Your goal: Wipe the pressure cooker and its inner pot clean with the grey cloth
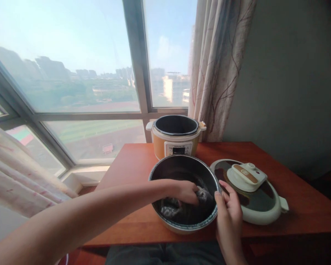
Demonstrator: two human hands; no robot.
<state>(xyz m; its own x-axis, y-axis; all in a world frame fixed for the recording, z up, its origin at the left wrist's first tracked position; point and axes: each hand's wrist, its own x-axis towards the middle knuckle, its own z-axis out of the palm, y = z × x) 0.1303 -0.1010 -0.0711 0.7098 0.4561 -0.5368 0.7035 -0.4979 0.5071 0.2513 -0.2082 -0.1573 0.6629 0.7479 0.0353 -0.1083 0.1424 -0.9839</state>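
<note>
A dark-lined inner pot [171,171] with a speckled rim stands at the front of the table, tilted a little toward me. My left hand [188,192] reaches down into it. Its fingers are closed on a dark grey, crumpled cloth [204,195] pressed against the inside of the pot, and most of that cloth is in shadow. On the right side, my right hand [229,202] grips the pot's rim between thumb and fingers.
Behind the pot is an orange and white electric pressure cooker [160,144], lid off. Its pale green lid [260,216] lies at the right on the reddish-brown table [300,217]. Windows and a curtain [217,70] border the far side; the table's front edge is near my lap.
</note>
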